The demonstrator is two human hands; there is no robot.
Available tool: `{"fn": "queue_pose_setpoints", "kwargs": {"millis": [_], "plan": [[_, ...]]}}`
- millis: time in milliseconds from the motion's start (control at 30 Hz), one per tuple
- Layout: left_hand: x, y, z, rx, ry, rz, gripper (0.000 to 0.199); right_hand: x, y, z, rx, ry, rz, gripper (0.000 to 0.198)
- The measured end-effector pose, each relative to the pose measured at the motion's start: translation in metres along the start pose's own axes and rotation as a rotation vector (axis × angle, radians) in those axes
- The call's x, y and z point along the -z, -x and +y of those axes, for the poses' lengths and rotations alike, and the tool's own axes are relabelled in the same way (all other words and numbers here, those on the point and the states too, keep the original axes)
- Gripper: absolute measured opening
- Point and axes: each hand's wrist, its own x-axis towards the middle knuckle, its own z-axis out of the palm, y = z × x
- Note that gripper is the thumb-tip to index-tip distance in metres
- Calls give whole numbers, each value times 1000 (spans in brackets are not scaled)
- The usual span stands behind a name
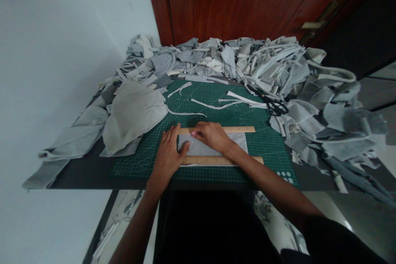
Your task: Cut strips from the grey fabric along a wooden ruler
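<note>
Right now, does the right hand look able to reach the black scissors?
Probably yes: the right hand is at the farther wooden ruler, and the green mat between it and the black scissors looks free. The scissors' near end seems uncovered.

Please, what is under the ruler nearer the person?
Grey cloth shows along its far edge, a pale strip along its near edge. What the ruler itself covers cannot be seen.

Two hands (pixel 168 148) (pixel 213 136), two wooden rulers (pixel 239 129) (pixel 210 160), one cutting mat (pixel 266 144) and one door (pixel 235 4) show.
</note>
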Motion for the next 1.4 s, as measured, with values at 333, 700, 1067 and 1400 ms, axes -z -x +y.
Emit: {"fn": "queue_pose_setpoints", "kwargs": {"millis": [333,700,1067,1400], "plan": [[3,-1,4,53,110,36,84,-19,-30,-31,18,-93,-9,15],[6,-2,8,111,219,60,103,-38,-31,-31,-7,-240,89,15],[6,-1,6,119,243,51,97,-39,-29,-28,40,-340,110,10],[7,-1,8,119,240,48,93,-7,-15,34,-98,-293,306,23]]}}
